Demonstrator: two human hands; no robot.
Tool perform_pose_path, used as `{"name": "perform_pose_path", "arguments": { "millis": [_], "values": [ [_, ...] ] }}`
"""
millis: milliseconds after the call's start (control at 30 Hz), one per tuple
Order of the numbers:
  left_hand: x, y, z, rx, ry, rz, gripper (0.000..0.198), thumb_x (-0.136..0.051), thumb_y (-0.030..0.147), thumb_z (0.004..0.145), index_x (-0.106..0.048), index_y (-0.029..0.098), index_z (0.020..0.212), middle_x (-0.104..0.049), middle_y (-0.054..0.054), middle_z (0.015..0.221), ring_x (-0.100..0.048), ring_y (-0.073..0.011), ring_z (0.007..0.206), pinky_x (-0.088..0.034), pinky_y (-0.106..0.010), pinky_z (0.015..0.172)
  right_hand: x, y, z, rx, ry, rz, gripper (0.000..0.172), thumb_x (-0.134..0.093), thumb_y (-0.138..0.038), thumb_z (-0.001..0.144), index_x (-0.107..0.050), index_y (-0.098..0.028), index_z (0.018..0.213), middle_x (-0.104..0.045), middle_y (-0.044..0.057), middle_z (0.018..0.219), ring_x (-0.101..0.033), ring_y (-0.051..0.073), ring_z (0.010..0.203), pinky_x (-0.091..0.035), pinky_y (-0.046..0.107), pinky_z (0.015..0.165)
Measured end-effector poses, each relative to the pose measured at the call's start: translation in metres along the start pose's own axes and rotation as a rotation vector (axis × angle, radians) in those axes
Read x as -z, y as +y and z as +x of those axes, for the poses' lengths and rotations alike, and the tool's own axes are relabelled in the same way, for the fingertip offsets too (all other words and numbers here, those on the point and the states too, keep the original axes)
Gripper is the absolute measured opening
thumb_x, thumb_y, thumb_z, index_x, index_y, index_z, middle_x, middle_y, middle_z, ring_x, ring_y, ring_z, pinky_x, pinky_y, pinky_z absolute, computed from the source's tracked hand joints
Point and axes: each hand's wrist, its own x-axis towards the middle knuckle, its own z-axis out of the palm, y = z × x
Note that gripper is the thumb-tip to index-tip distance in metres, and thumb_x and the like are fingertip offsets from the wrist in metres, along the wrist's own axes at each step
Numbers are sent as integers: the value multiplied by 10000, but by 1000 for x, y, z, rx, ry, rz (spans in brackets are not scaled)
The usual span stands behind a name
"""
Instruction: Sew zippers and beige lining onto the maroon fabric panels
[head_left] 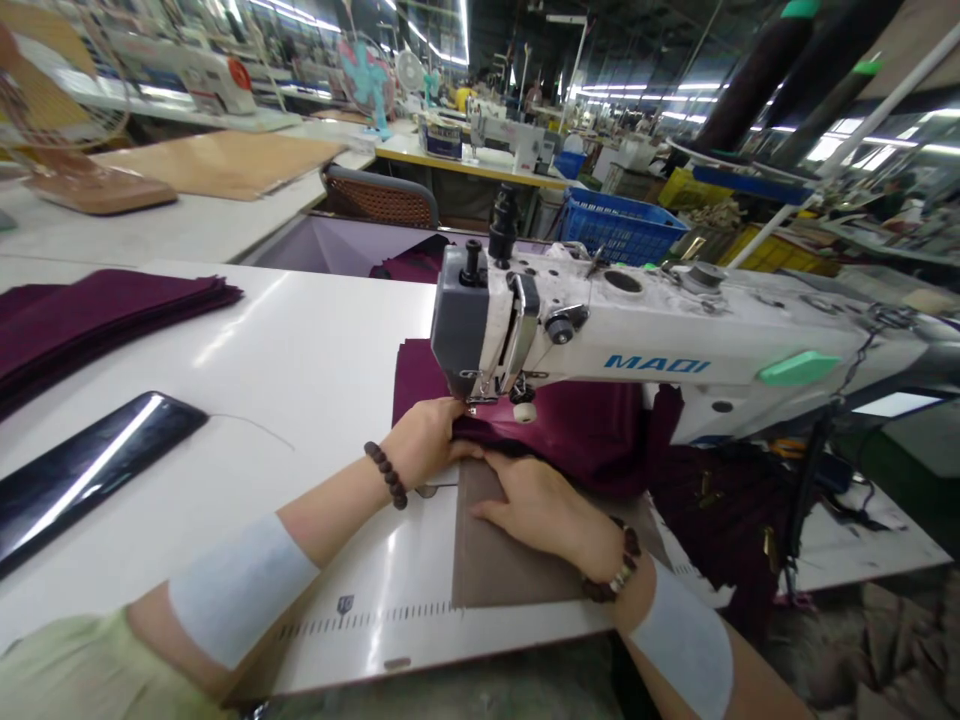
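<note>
A white sewing machine (652, 340) stands over maroon fabric (592, 425) that lies under its needle area. My left hand (429, 440) is just left of the presser foot, its fingers closed on the fabric's near edge. Close beside it, my right hand (544, 505) presses on the same edge with its fingertips, thumb apart, palm over a flat brown-grey piece (517, 575). The needle tip is hidden behind the machine head and fingers.
A stack of maroon pieces (112, 315) and a dark glossy object (97, 465) lie on the white table (315, 330) at left. More dark maroon fabric (720, 520) hangs at right. Behind are a blue basket (622, 225) and thread cones (750, 80).
</note>
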Motion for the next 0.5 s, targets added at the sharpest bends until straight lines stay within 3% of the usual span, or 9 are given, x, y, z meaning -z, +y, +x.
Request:
{"name": "perform_pose_path", "arguments": {
  "millis": [67,133,267,300,433,500],
  "values": [
    [-4,2,-1,-12,4,9,288,-677,172,666,-614,108,940,-630,-126,992,-606,-273,913,-483,-353,790,0,0,1,2,-4,27,489,-607,-335,775,-484,-174,1219,-619,109,1049,-588,255,955,-437,338,825],
    [-8,3,-1,-21,7,6,180,-618,131,702,-632,106,880,-622,-148,981,-610,-282,876,-484,-394,771,2,-1,2,-4,-9,41,468,-608,-342,774,-503,-169,1196,-618,111,1047,-586,253,959,-433,333,827],
    [-10,0,-3,-53,20,-91,189,-495,37,707,-651,134,755,-653,-106,867,-613,-254,856,-476,-390,785,4,-3,-5,-28,-22,60,441,-583,-338,789,-528,-126,1171,-628,136,991,-594,251,921,-440,331,798],
    [-9,-1,-4,-54,37,-133,202,-492,34,692,-652,138,759,-658,-94,857,-612,-246,862,-474,-378,795,4,-3,-8,6,-79,120,473,-576,-331,792,-498,-137,1216,-641,114,941,-607,230,872,-452,310,761],
    [-1,-10,-3,-25,116,-361,215,-473,122,724,-655,157,833,-678,-37,834,-632,-197,828,-496,-305,769,3,7,-12,163,-517,532,574,-471,-296,838,-274,-256,1376,-622,-24,683,-566,106,512,-434,184,481],
    [1,-14,-1,-8,128,-483,201,-475,213,757,-655,156,825,-684,-22,795,-643,-194,792,-516,-289,725,3,14,-4,112,-522,553,522,-384,-264,871,-263,-275,1379,-589,-38,619,-502,90,412,-401,176,411]
  ]
}}
